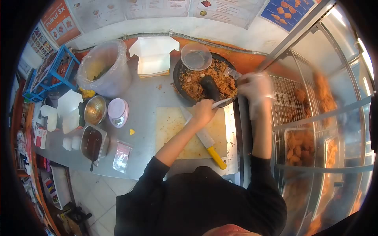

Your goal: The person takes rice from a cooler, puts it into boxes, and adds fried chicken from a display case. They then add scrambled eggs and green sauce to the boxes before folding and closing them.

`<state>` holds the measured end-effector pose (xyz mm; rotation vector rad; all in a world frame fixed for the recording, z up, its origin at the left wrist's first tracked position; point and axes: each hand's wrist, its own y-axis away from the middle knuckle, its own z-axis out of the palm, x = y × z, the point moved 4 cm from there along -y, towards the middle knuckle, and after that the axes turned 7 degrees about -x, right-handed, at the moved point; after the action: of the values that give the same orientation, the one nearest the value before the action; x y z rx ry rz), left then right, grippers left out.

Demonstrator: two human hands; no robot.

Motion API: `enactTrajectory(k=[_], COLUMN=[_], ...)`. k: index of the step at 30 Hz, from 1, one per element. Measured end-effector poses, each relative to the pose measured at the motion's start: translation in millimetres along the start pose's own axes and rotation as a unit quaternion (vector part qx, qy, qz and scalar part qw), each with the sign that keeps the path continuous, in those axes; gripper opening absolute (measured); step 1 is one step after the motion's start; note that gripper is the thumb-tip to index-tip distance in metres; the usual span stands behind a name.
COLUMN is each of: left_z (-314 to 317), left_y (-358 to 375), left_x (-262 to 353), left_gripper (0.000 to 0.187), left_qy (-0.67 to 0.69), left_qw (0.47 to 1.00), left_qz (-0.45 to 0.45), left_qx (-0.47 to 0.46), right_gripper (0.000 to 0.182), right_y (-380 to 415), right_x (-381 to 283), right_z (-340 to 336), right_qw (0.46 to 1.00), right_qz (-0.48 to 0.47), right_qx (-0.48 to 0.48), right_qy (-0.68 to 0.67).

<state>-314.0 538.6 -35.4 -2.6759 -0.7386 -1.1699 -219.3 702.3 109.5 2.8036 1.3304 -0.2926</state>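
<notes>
A dark stone mortar (179, 87) holds crumbly orange-brown fried food (224, 84), with a black pestle (211, 87) lying in it. My left hand (204, 113) is closed at the near rim, around a slim pale stick-like thing (221, 103) that points right along the rim. My right hand (256, 88), in a clear plastic glove, is smeared by motion at the mortar's right edge; I cannot tell what its fingers hold. Beneath my left forearm, a knife with a yellow handle (216, 158) lies on the pale cutting board (169, 135).
A clear plastic bowl (196, 57) overlaps the mortar's far rim. Further left stand an open white box (154, 59), a bag-lined bin (114, 74), a pink scale (118, 112), a steel bowl (95, 111) and a sauce pan (93, 143). A display case (293, 122) with fried chicken borders the right.
</notes>
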Motion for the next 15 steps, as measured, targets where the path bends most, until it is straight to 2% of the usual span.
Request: enactTrajectory(k=[1,2,3,5,6,7,8,9,11,12,14,15], left_z=[0.0,-2.6,-7.4,-19.9,-35.5,-49.9,-55.8,-60.2,-69.7,-71.3,-67.4,-65.3], left_y=[-0.6,1.7,8.5,30.9,50.0,72.9,93.5,116.5,166.8,190.9,236.0,253.4], left_x=[-5.3,-18.9,-39.0,-78.6,-86.2,-92.4,-106.2,-119.6,-143.1,-153.9,-171.7,-177.1], left_gripper=[0.028,0.029,0.03,0.029,0.029,0.029,0.029,0.029,0.027,0.026,0.026,0.026], left_qy=[0.016,0.034,0.052,0.14,0.187,0.232,0.277,0.322,0.314,0.324,0.329,0.321], left_qw=[0.999,0.999,0.998,0.986,0.977,0.966,0.952,0.935,0.926,0.913,0.892,0.885], left_qz=[-0.03,-0.025,-0.021,-0.088,-0.1,-0.114,-0.108,-0.1,-0.153,-0.176,-0.223,-0.245], left_qx=[-0.014,0.004,0.024,0.006,0.019,0.03,0.069,0.108,0.147,0.173,0.216,0.233], right_gripper=[0.023,0.026,0.021,0.023,0.023,0.024,0.027,0.027,0.038,0.038,0.039,0.039], right_y=[-17.4,-22.5,-43.6,-42.4,-44.3,-44.0,-42.9,-37.3,-22.4,-21.4,-19.4,-20.5], right_x=[-1.7,-2.6,10.7,-1.8,-6.9,-13.4,-22.3,-36.8,-45.1,-47.1,-39.2,-38.1], right_z=[47.1,86.4,131.2,130.3,133.7,133.2,132.7,138.5,146.9,152.2,184.0,187.2], right_qw=[0.991,0.985,0.979,0.992,0.992,0.988,0.979,0.978,0.984,0.984,0.981,0.981], right_qz=[-0.064,-0.037,-0.112,-0.12,-0.123,-0.144,-0.164,-0.166,0.064,0.061,0.174,0.173], right_qx=[-0.095,-0.122,-0.132,-0.002,-0.002,0.06,0.123,0.123,0.137,0.137,-0.052,-0.055], right_qy=[0.076,0.116,0.105,0.025,0.024,0.009,-0.007,-0.011,-0.096,-0.097,-0.072,-0.07])
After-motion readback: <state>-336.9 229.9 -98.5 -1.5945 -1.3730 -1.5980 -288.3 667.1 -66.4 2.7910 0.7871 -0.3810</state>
